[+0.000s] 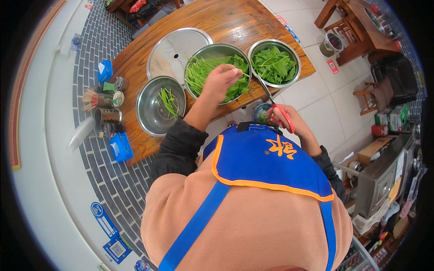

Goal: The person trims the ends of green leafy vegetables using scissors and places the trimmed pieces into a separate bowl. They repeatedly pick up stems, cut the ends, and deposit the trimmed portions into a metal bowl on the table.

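My left hand (pixel 222 79) is over the middle steel bowl (pixel 249 57), pinching a thin green stem between thumb and fingers. That bowl holds long-stemmed leafy greens (pixel 198 76). In my right hand (pixel 288 117) are red-handled scissors (pixel 266 89), their blades pointing up toward the bowl's right rim; whether the blades are parted cannot be made out. To the right, another steel bowl (pixel 298 69) is filled with leaves (pixel 274 64). A steel bowl (pixel 145 118) on the left contains a few cut green stems (pixel 168 103).
A round metal lid (pixel 162 50) with a central hole lies behind the bowls on the wooden table (pixel 223 20). Tissue boxes (pixel 121 147), a chopstick holder (pixel 98 100) and jars line the wall side. Below the table edge is a bin (pixel 260 113) with green scraps.
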Available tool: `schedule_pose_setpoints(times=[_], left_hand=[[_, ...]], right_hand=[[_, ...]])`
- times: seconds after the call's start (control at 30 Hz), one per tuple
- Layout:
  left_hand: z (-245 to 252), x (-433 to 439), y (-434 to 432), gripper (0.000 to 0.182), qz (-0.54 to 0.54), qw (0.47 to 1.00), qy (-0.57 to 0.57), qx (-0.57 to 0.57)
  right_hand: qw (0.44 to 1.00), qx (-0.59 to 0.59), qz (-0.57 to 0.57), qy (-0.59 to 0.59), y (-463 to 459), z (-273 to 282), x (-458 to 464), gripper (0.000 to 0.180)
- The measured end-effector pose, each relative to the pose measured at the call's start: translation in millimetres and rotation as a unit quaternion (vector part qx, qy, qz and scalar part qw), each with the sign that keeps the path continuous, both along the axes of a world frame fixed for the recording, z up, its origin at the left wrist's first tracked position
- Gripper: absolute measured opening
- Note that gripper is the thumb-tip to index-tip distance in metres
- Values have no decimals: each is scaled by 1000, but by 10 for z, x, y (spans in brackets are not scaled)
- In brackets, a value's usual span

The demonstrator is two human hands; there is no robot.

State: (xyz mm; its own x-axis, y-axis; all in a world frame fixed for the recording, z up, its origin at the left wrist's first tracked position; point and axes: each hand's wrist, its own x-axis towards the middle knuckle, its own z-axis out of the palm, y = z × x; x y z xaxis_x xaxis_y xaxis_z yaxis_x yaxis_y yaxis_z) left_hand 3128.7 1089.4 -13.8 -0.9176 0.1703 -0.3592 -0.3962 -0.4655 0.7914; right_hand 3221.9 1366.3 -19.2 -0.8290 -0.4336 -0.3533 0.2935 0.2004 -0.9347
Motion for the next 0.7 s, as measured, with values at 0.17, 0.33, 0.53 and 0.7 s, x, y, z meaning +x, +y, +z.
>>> schedule_pose_setpoints(times=[0.17, 0.33, 0.53, 0.7], left_hand=[[31, 53, 294, 16, 48, 999, -24, -4], [29, 137, 606, 19, 68, 996, -34, -36], [-29, 197, 869, 15, 43, 998, -29, -41], [-1, 223, 1014, 13, 25, 1000, 5, -14]], right_hand=[[999, -36, -25, -12, -62, -8, 110, 47], [993, 12, -112, -28, -60, -92, 165, 40], [938, -25, -343, 50, -28, 14, 141, 25], [944, -88, -317, 36, 58, 88, 106, 35]])
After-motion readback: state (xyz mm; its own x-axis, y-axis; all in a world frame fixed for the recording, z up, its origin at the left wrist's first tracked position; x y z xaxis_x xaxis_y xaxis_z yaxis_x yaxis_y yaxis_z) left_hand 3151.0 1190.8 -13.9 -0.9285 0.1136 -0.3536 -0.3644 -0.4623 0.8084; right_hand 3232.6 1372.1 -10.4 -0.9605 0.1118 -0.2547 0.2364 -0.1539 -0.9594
